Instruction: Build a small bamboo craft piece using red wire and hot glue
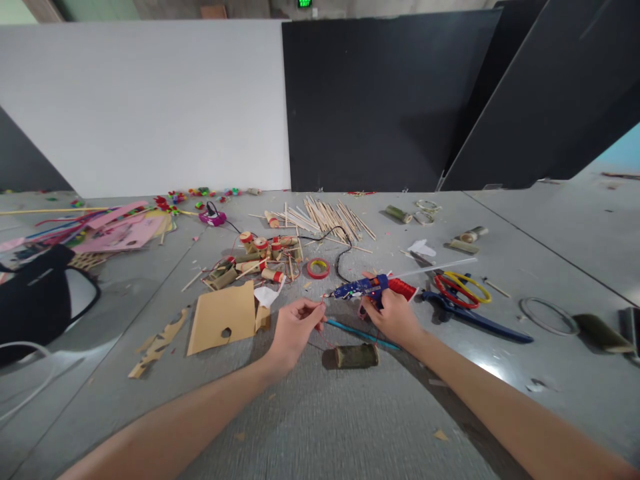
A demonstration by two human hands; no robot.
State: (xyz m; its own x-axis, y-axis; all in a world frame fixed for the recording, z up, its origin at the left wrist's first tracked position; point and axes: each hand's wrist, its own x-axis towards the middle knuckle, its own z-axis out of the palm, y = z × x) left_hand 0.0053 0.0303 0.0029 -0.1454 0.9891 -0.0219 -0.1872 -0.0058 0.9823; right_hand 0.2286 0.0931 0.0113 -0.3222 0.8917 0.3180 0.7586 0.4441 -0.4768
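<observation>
Across the whole lower frame, grey surface [280,427]: bears everything around the two hands.
Tall boards: a white one [150,107] at upper left, a black one [380,100] from upper centre rightward.
Cardboard [210,323]: left of centre, flat, a dark hole near its lower edge, well left of the left hand.
Right hand [393,317]: right of centre, fingers wrapped around the grip of the glue gun.
Left hand [294,330]: near centre, thumb and forefinger drawn narrow in a pinch on what looks like red thread [324,301].
Glue gun [363,287]: centre of the frame, up and left from the right hand that holds it; its long axis runs left to right, a clear stick jutting from the rear toward the right.
Bamboo tube [357,357]: lower centre, lying on its side, long axis left to right, below the gap between the hands; near both, so which is nearer is hard to call.
Tape roll [318,276]: centre, above the left fingertips, left of the gun.
Nozzle [327,295]: points left, just above and right of the left fingertips; whether it touches the thread cannot be told.
</observation>
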